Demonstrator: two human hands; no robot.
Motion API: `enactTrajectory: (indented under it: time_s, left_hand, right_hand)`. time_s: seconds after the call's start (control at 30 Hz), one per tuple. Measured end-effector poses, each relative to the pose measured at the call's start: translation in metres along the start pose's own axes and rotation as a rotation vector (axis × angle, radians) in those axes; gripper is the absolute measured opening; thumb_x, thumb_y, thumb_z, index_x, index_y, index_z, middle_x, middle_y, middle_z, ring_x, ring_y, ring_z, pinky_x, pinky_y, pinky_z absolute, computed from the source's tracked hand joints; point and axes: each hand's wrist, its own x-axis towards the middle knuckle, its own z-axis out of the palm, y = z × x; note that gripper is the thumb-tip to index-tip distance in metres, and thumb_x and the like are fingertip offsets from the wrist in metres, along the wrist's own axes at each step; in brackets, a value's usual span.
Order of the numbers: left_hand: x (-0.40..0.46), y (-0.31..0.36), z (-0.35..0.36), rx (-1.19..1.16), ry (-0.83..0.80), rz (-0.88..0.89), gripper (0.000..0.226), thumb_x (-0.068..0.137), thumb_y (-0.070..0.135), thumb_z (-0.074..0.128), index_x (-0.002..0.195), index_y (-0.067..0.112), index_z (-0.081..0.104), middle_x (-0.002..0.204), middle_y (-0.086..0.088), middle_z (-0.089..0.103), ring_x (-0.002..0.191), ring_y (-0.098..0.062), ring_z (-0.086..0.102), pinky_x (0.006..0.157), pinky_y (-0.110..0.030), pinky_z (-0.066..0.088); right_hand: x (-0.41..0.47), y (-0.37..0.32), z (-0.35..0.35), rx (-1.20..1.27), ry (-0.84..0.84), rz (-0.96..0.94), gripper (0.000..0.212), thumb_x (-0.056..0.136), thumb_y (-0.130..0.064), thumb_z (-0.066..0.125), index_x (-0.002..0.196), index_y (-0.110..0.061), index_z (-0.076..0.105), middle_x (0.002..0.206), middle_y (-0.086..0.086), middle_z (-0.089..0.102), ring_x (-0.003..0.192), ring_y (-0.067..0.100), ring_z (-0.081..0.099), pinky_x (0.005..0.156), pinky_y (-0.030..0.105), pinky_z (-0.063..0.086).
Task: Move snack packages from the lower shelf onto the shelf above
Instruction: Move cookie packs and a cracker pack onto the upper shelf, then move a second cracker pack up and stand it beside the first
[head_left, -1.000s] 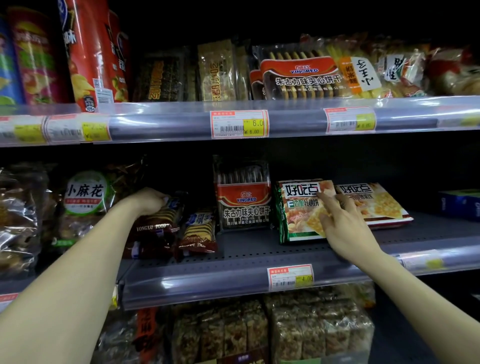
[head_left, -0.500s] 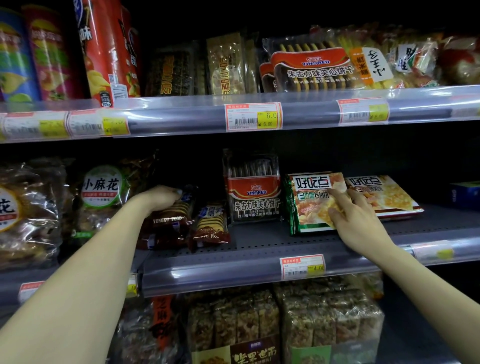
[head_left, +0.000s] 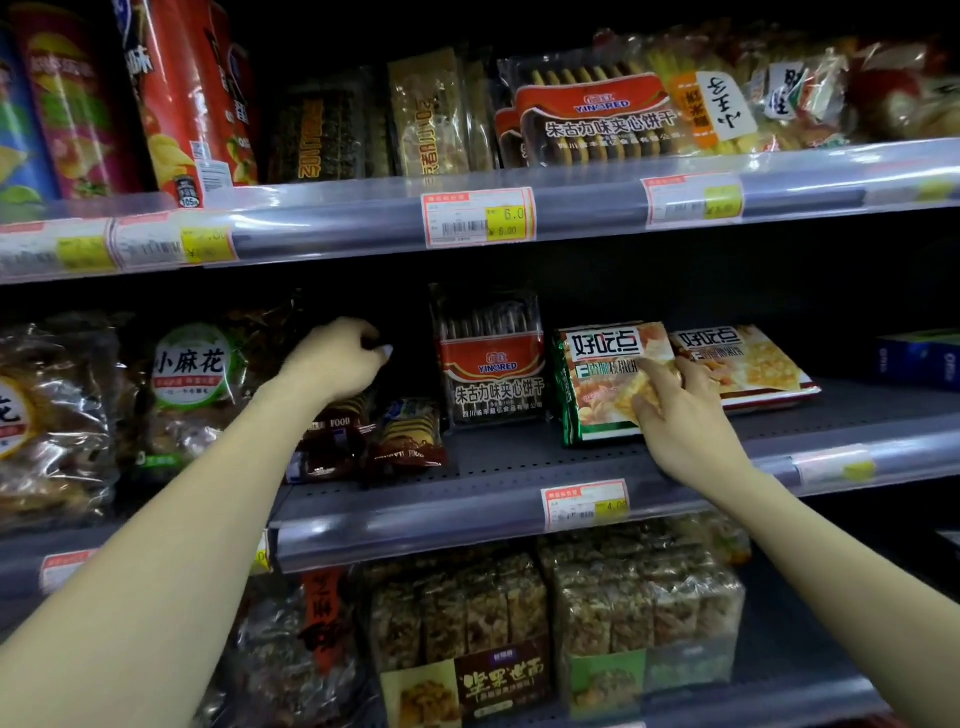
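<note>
Single head view faces the shelves close, at arm's reach.

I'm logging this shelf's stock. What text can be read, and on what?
"YINGRED": red-banded biscuit pack
"好吃点": green cracker pack
"小麻花": round label on clear bag
"6.0": upper-shelf price tag
"4.00": middle-shelf price tag
Other price tags: too blurred.

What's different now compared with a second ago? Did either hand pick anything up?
The left hand lifted off the dark brown snack packets and now hovers closed above them, seemingly empty. The right hand stayed on the green-edged cracker packet, fingers over its front. Nothing has left the lower shelf.
</note>
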Motion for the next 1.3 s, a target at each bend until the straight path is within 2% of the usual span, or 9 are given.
enactTrajectory:
  time_s: [0.17, 0.3, 0.4, 0.5, 0.67, 0.83, 0.93, 1.07, 1.3]
  left_hand:
    - [-0.065, 0.065, 0.015, 0.0, 0.094, 0.221, 0.025, 0.087, 0.031, 0.058, 0.109, 0.023, 0.067, 0.1, -0.003, 0.072, 0.1, -0.03, 0.064, 0.088, -0.041, 0.052]
    - [-0.132, 0.125, 0.054, 0.02, 0.027, 0.399, 0.021, 0.092, 0.034, 0.054, 0.107, 0.025, 0.064, 0.08, 0.008, 0.06, 0.077, -0.022, 0.062, 0.072, -0.041, 0.055]
    - [-0.171, 0.172, 0.096, 0.042, -0.137, 0.452, 0.02, 0.092, 0.038, 0.052, 0.108, 0.03, 0.062, 0.082, 0.01, 0.062, 0.077, -0.016, 0.062, 0.068, -0.037, 0.055]
    - [-0.198, 0.218, 0.149, 0.075, -0.262, 0.487, 0.025, 0.09, 0.042, 0.052, 0.11, 0.031, 0.061, 0.1, 0.006, 0.068, 0.094, -0.02, 0.064, 0.075, -0.036, 0.053]
    - [-0.211, 0.282, 0.24, 0.128, -0.435, 0.53, 0.026, 0.089, 0.043, 0.05, 0.109, 0.029, 0.06, 0.108, 0.002, 0.067, 0.102, -0.026, 0.062, 0.075, -0.035, 0.05]
    - [-0.206, 0.33, 0.326, 0.098, -0.54, 0.509, 0.039, 0.091, 0.046, 0.049, 0.124, 0.026, 0.057, 0.122, -0.001, 0.062, 0.109, -0.025, 0.059, 0.082, -0.037, 0.051]
    - [-0.203, 0.345, 0.384, 0.068, -0.654, 0.447, 0.056, 0.092, 0.05, 0.045, 0.141, 0.023, 0.043, 0.14, -0.004, 0.05, 0.126, -0.025, 0.048, 0.096, -0.039, 0.046]
    - [-0.2, 0.351, 0.449, -0.013, -0.768, 0.323, 0.066, 0.092, 0.058, 0.038, 0.147, 0.023, 0.033, 0.153, -0.003, 0.035, 0.138, -0.025, 0.034, 0.11, -0.04, 0.033]
    - [-0.217, 0.35, 0.487, 0.125, -0.702, 0.282, 0.067, 0.093, 0.061, 0.025, 0.151, 0.028, 0.022, 0.159, 0.004, 0.02, 0.145, -0.019, 0.018, 0.115, -0.04, 0.019]
  right_hand:
    - [-0.013, 0.008, -0.01, -0.031, 0.07, -0.072, 0.038, 0.094, -0.025, 0.046, 0.128, -0.009, 0.049, 0.136, 0.021, 0.04, 0.124, 0.041, 0.035, 0.097, 0.047, 0.035]
    - [-0.041, 0.04, -0.029, -0.055, 0.185, -0.245, 0.028, 0.093, -0.027, 0.048, 0.114, -0.01, 0.056, 0.114, 0.012, 0.054, 0.109, 0.032, 0.049, 0.085, 0.038, 0.038]
    - [-0.069, 0.083, -0.045, -0.112, 0.231, -0.391, 0.022, 0.09, -0.026, 0.051, 0.106, -0.012, 0.058, 0.099, 0.008, 0.06, 0.093, 0.026, 0.054, 0.078, 0.031, 0.033]
    - [-0.093, 0.142, -0.057, -0.149, 0.171, -0.439, 0.019, 0.085, -0.021, 0.052, 0.099, -0.011, 0.06, 0.092, 0.008, 0.062, 0.087, 0.027, 0.054, 0.076, 0.033, 0.033]
    - [-0.111, 0.255, -0.075, -0.26, -0.055, -0.272, 0.02, 0.086, -0.022, 0.053, 0.1, -0.011, 0.062, 0.096, 0.009, 0.062, 0.087, 0.032, 0.059, 0.077, 0.041, 0.045]
    - [-0.107, 0.36, -0.097, -0.364, -0.179, -0.014, 0.026, 0.091, -0.027, 0.052, 0.11, -0.009, 0.058, 0.109, 0.012, 0.059, 0.105, 0.036, 0.052, 0.087, 0.044, 0.04]
    - [-0.095, 0.419, -0.103, -0.409, -0.225, 0.131, 0.034, 0.091, -0.031, 0.052, 0.115, -0.007, 0.055, 0.116, 0.017, 0.057, 0.113, 0.038, 0.05, 0.091, 0.044, 0.04]
    - [-0.077, 0.48, -0.107, -0.405, -0.264, 0.314, 0.043, 0.09, -0.036, 0.053, 0.121, -0.007, 0.051, 0.127, 0.021, 0.052, 0.121, 0.04, 0.044, 0.093, 0.047, 0.04]
    - [-0.051, 0.538, -0.109, -0.299, -0.37, 0.532, 0.067, 0.09, -0.054, 0.044, 0.136, -0.005, 0.038, 0.134, 0.025, 0.043, 0.125, 0.042, 0.036, 0.097, 0.049, 0.037]
